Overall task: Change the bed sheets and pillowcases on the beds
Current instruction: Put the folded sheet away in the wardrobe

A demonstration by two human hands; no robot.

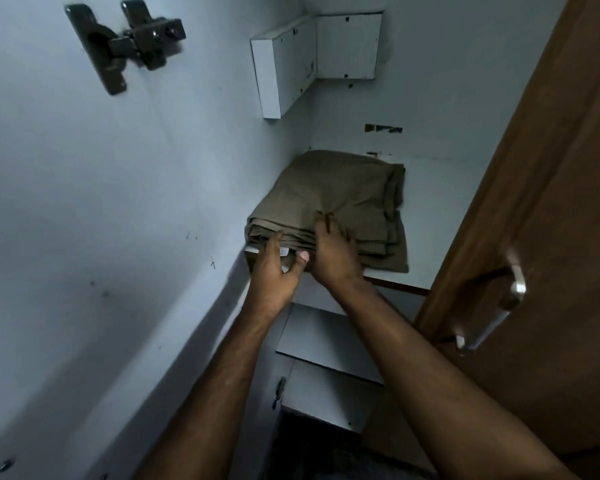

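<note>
The left hand [274, 268] pinches the near edge of the folded olive-brown cotton sheets [329, 199] on the white wardrobe shelf [433, 216]; the right hand [333, 251], fingers straight, presses the top to steady the stack.

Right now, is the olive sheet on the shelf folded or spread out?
Folded: the olive sheet shows stacked layers at its front edge, on the shelf.

folded sheets [329, 199] on shelf [440, 216] (left corner) | door [551, 202] right

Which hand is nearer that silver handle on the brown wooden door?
Right. The right hand rests on the folded olive-brown sheets, on the silver handle's side; the left hand is beyond it.
</note>
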